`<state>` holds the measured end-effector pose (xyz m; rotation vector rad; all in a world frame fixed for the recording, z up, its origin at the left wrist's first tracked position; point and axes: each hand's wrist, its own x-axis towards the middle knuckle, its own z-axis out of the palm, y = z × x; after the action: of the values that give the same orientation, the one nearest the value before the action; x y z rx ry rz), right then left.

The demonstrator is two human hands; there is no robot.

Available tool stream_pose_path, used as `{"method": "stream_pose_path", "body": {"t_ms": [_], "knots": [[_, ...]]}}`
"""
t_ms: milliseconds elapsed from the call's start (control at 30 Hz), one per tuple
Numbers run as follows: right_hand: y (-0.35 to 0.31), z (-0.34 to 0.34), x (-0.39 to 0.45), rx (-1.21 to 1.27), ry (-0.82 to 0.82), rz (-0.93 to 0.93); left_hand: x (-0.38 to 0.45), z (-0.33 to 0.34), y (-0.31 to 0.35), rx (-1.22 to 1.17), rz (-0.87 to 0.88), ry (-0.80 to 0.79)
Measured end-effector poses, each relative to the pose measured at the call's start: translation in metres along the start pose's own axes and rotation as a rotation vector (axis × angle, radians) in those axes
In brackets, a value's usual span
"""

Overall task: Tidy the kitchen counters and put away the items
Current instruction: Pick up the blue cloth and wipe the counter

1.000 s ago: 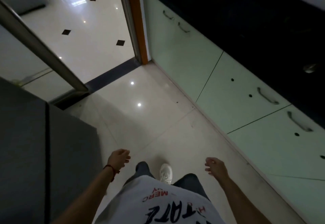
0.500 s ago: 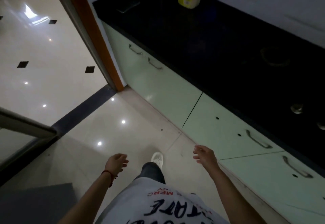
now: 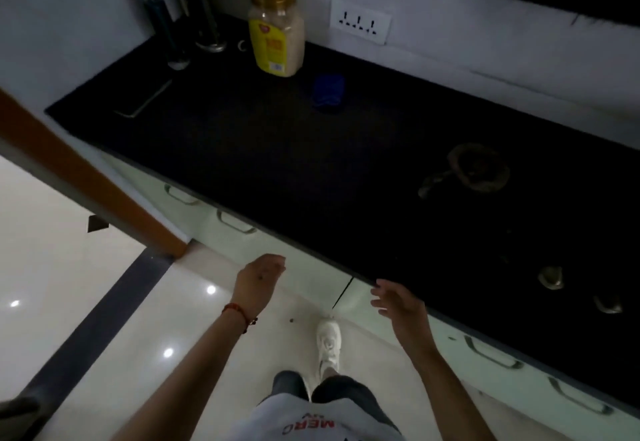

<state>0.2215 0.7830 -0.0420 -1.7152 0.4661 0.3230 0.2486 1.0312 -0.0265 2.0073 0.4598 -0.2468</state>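
Observation:
A black kitchen counter (image 3: 263,163) runs from upper left to lower right. On it stand a clear jar with a yellow label and amber lid (image 3: 276,30), a small blue object (image 3: 329,89), a dark bottle (image 3: 162,21) and a utensil holder (image 3: 204,14) in the back corner. A flat dark item (image 3: 143,102) lies near the left end. A dark ladle-like piece (image 3: 474,170) lies further right. My left hand (image 3: 258,279) and my right hand (image 3: 398,303) hang empty with relaxed fingers in front of the counter edge.
Pale green drawers with metal handles (image 3: 235,224) sit under the counter. A wall socket (image 3: 360,21) is behind the jar. An orange door frame (image 3: 90,177) stands at the left. Two small metal objects (image 3: 550,277) rest near the counter's right end. Glossy floor lies below.
The view has swung up and toward the counter, bringing the jar, blue object and bottle into sight. Both hands have risen closer to the counter edge, still empty.

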Motion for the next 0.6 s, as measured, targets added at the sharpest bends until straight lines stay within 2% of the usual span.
{"method": "stream_pose_path", "body": {"t_ms": [167,367,500,600], "knots": [[-0.057,-0.001,0.063,0.012,-0.034,-0.123,0.051,0.013,0.035,0.139,0.179,0.110],[-0.122,0.014,0.143,-0.071,-0.047,-0.145,0.115,0.015,0.052,0.459,0.273,0.185],[-0.161,0.035,0.203,-0.176,-0.028,-0.072,0.156,0.015,0.057,0.665,0.246,0.119],[-0.184,0.051,0.249,-0.239,0.054,-0.082,0.177,0.016,0.046,0.802,0.239,0.043]]}}
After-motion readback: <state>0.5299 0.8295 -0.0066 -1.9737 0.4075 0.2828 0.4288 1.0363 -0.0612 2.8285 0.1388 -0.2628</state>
